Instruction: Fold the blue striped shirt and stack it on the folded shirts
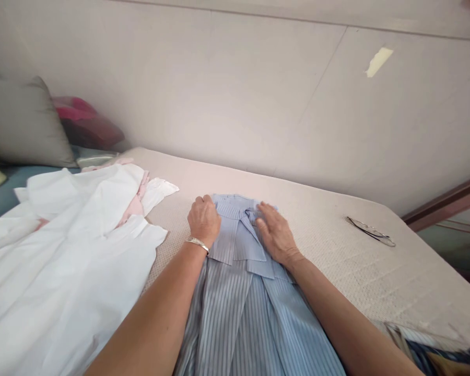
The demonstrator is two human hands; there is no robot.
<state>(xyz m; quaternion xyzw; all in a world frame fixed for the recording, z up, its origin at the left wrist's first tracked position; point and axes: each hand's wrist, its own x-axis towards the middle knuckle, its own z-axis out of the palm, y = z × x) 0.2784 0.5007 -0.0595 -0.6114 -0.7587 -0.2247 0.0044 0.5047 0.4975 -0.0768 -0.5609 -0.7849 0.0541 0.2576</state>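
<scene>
Bedding comes first by size: a bare mattress [337,245] is seen running along the wall, and everything else is placed relative to the blue shirt [243,292] spread at its middle, collar end away from the person. White garments [62,250] are heaped left of the shirt, with something pink [135,206] tucked among them. Farther left of the shirt, by the wall, a grey pillow [21,122] is propped, and a red cushion [88,122] is seen behind it. Well right of the shirt, glasses [371,231] are laid on the mattress.

The left hand [203,219] is curled into a loose fist at the shirt's left shoulder edge, knuckles up; a fold of cloth appears to be pinched under it, though the grip itself is hidden. A bracelet [198,243] is worn on that wrist. The right hand [276,232] is pressed flat on the collar area, fingers spread, nothing held.
</scene>
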